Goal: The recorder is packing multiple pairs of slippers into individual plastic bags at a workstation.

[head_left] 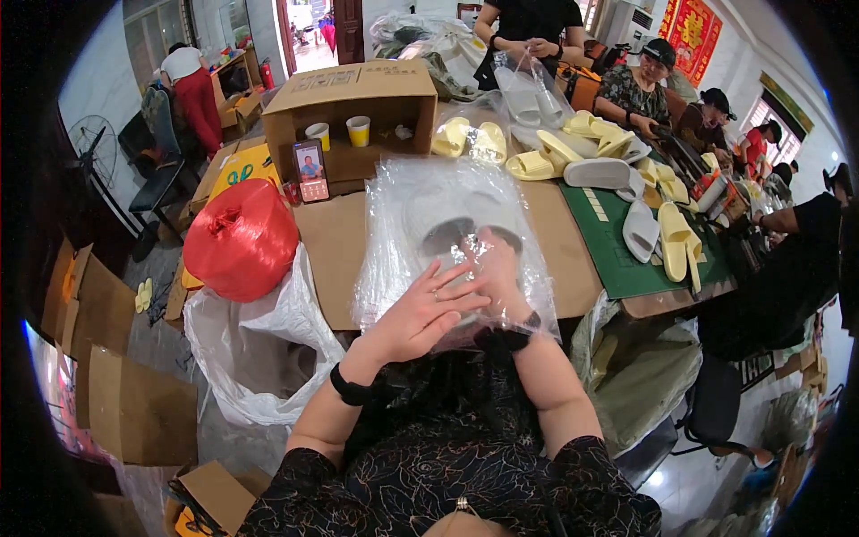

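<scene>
A pair of pale grey slippers (465, 213) lies inside a clear plastic bag (528, 277), on top of a stack of clear bags (385, 242). My right hand (497, 273) reaches inside that bag up to the wrist. Its fingers close on the near ends of the slippers, partly blurred by the shiny film. My left hand (425, 313), with a ring on one finger, hovers over the near left part of the bag. Its fingers are spread and hold nothing.
On the left are a red twine roll (242, 240) and a white sack (259, 358). An open carton (358, 85) with cups stands behind a phone (310, 170). Yellow and grey slippers cover a green mat (608, 242) on the right. Other people work beyond the table.
</scene>
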The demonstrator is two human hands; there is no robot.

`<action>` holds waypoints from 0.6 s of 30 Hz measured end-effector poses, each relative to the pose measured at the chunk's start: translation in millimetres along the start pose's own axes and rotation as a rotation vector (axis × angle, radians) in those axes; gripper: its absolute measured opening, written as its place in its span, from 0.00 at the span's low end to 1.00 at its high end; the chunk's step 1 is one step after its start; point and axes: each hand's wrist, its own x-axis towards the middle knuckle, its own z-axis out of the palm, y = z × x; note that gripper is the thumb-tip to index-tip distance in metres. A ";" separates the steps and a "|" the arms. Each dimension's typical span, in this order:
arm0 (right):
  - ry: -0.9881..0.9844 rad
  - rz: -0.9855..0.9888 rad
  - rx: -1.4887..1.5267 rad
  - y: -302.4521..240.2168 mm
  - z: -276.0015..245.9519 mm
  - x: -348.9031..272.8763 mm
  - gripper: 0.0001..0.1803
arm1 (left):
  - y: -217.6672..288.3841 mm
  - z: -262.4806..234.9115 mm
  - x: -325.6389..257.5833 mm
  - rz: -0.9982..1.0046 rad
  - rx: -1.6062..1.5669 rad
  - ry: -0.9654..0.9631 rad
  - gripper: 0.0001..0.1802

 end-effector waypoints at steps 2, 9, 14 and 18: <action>0.088 -0.013 -0.022 3.8 20.6 26.5 0.17 | 5.3 -10.3 -0.7 0.006 -0.060 0.038 0.24; -0.025 -0.011 -0.136 1.8 59.2 30.0 0.21 | -18.9 -20.4 -30.0 -0.132 -0.036 0.014 0.20; 0.033 -0.258 0.101 11.6 22.5 -46.0 0.30 | -31.5 -21.2 -55.2 -0.210 -0.279 0.291 0.20; -0.583 -0.376 0.410 4.4 -71.5 -106.4 0.32 | -45.3 -15.6 -74.3 -0.650 -0.171 0.532 0.28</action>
